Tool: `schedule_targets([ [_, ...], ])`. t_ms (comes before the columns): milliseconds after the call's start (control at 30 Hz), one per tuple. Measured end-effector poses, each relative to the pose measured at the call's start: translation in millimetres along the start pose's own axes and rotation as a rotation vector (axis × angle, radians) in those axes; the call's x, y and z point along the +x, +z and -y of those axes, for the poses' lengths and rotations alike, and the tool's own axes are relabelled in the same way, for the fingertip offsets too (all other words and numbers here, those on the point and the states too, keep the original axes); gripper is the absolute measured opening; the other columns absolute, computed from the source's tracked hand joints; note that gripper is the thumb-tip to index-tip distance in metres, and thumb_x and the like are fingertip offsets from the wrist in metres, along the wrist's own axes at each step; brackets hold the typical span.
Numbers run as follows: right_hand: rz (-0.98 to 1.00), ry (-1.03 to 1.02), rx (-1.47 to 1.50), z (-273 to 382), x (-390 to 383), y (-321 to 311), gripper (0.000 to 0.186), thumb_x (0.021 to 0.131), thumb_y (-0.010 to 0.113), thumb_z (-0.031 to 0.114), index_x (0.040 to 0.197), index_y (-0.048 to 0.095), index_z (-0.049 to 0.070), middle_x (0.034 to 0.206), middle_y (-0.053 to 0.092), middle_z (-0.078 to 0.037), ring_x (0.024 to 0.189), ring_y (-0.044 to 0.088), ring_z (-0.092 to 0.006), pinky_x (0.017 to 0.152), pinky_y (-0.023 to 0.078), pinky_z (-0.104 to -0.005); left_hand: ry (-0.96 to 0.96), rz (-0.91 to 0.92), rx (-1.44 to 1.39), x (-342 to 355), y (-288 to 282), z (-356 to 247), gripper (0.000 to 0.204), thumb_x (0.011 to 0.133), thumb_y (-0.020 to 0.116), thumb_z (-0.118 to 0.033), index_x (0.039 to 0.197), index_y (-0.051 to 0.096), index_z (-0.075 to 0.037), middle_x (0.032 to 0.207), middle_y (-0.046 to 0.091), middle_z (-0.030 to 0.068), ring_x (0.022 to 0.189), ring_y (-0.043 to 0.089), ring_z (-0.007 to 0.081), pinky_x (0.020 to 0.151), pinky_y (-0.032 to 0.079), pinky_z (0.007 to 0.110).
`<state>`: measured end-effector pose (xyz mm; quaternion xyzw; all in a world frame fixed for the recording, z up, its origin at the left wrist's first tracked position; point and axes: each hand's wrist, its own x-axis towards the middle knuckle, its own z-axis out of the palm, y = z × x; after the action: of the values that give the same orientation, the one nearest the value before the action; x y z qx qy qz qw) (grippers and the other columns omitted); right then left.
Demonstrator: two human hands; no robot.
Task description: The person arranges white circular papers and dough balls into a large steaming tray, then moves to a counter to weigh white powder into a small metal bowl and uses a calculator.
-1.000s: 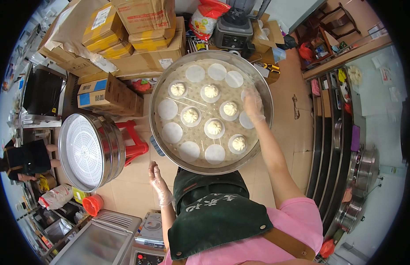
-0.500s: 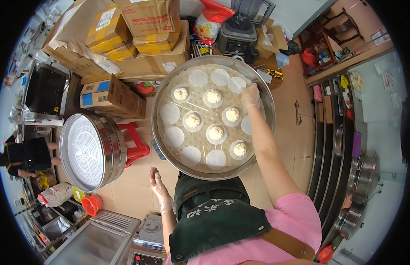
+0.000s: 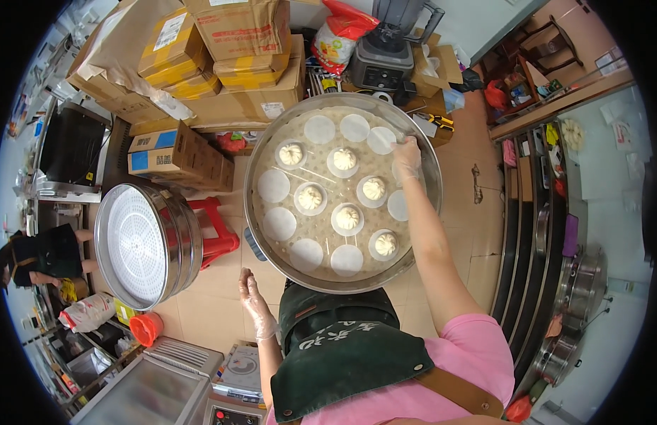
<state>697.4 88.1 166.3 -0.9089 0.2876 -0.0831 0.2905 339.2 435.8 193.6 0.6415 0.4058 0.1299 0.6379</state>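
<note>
A large round metal steamer tray [image 3: 252,244] is in front of me, lined with a beige perforated mat. Several white paper rounds [image 3: 274,185] lie spread over the mat. Several pleated buns [image 3: 348,217] sit on some of them, mostly around the middle. My right hand [image 3: 408,157], in a clear plastic glove, reaches over the tray's right side. Its fingers are drawn together at the edge of a paper round [image 3: 381,140], and part of another round is hidden beneath the hand. My left hand [image 3: 256,306], also gloved, is held below the tray's left edge, fingers stretched out, holding nothing.
Stacked perforated steamer trays [image 3: 137,241] stand at left by a red stool [image 3: 218,230]. Cardboard boxes [image 3: 247,35] and a blender [image 3: 385,60] are behind the tray. A dark shelf rack [image 3: 516,241] runs along the right. Another person [image 3: 45,255] is at far left.
My right hand has shifted slightly right and toward me, its fingers still at the paper round's edge. The view has moved a little; the buns and rounds keep their places on the mat.
</note>
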Motion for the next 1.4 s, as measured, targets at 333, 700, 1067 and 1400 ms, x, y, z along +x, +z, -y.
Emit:
schedule_targets([
  [333, -0.073, 0.035, -0.043, 5, 2, 5, 0.029, 0.079, 0.056, 0.014, 0.107, 0.059, 0.007, 0.097, 0.066, -0.018, 0.093, 0.063, -0.0356, 0.08, 0.049, -0.0434, -0.024, 0.003, -0.01, 1, 2, -1, 0.04, 0.096, 0.048, -0.022, 0.129, 0.047, 0.001, 0.128, 0.052, 0.0158, 0.121, 0.048, 0.0239, 0.104, 0.034, 0.037],
  [700, 0.086, -0.386, -0.148, -25, -1, -12, 0.027, 0.085, 0.047, 0.007, 0.111, 0.054, 0.008, 0.107, 0.061, -0.02, 0.097, 0.058, -0.0404, 0.083, 0.045, -0.0472, -0.022, -0.011, -0.025, 6, 3, -1, 0.036, 0.096, 0.048, -0.017, 0.127, 0.05, 0.002, 0.124, 0.055, 0.0138, 0.118, 0.05, 0.0205, 0.102, 0.036, 0.032],
  [1067, 0.218, -0.386, -0.225, -47, -39, -64, 0.04, 0.08, 0.051, 0.001, 0.12, 0.052, 0.005, 0.112, 0.059, -0.022, 0.105, 0.056, -0.0371, 0.088, 0.044, -0.0441, -0.026, 0.009, -0.026, 9, 3, -1, 0.037, 0.096, 0.049, -0.019, 0.126, 0.05, 0.002, 0.123, 0.055, 0.0131, 0.116, 0.05, 0.0207, 0.102, 0.036, 0.033],
  [1400, 0.371, -0.713, -0.028, -45, -109, -80, 0.038, 0.078, 0.059, 0.0, 0.115, 0.056, 0.005, 0.109, 0.06, -0.019, 0.105, 0.055, -0.0356, 0.089, 0.044, -0.0424, -0.014, 0.065, -0.045, 18, 12, -5, 0.036, 0.095, 0.05, -0.018, 0.125, 0.051, 0.002, 0.124, 0.055, 0.013, 0.116, 0.051, 0.0201, 0.102, 0.036, 0.033],
])
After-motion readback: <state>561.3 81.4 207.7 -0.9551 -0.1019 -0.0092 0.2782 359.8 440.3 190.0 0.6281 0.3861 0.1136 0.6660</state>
